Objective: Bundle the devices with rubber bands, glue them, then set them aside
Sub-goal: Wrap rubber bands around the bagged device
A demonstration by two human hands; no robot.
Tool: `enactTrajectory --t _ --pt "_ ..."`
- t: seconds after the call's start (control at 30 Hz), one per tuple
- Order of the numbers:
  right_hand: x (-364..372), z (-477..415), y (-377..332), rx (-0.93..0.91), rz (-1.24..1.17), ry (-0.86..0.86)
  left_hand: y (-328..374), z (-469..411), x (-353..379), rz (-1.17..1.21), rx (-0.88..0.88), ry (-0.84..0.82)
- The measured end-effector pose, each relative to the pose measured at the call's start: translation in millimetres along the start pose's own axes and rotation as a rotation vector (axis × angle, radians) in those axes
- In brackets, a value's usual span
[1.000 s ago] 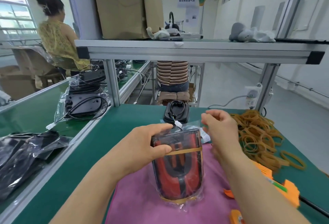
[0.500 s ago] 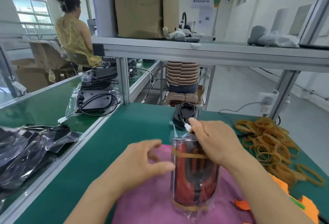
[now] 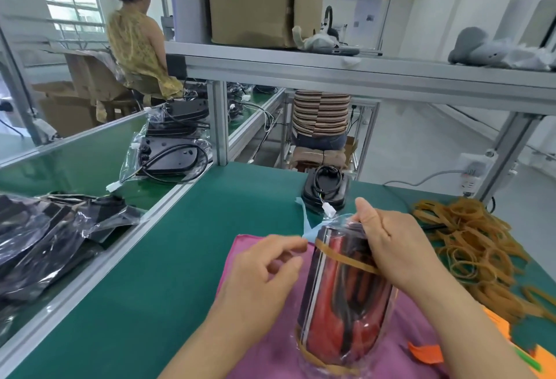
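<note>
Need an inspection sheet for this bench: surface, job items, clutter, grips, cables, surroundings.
Surface: green mat, pink cloth under the work.
Job's things: bagged red device bundle standing on end, two bands on; rubber band pile to its right.
Clutter: orange pieces; bagged black devices on the left bench.
Grips: right hand grips bundle top; left hand fingertips at upper band, hold unclear.
Cables: grey lead to power strip.
Surroundings: shelf with cardboard box; seated person at left.
</note>
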State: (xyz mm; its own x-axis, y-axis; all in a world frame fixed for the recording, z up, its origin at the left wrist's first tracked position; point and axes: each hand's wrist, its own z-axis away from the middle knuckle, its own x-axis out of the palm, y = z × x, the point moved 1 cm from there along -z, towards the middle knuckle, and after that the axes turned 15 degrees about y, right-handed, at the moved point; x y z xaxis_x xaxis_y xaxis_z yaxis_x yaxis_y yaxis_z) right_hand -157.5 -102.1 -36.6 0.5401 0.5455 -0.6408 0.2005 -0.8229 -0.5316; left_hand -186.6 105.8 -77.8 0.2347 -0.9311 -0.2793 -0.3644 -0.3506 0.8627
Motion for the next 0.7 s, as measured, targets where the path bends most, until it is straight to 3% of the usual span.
enactTrajectory --t 0.07,0.17,0.7 --pt "1.2 -0.4 1.0 -0.006 -0.002 0.006 12.6 -2.9 3.8 0.077 0.092 0.060" --pt "1.5 0.5 2.2 -0.010 -0.004 0.024 23.4 -11.7 5.4 0.067 0.174 0.024" --pt "10.0 5.7 1.2 -0.066 -0.026 0.230 24.5 -36.1 -8.6 0.105 0.198 -0.459"
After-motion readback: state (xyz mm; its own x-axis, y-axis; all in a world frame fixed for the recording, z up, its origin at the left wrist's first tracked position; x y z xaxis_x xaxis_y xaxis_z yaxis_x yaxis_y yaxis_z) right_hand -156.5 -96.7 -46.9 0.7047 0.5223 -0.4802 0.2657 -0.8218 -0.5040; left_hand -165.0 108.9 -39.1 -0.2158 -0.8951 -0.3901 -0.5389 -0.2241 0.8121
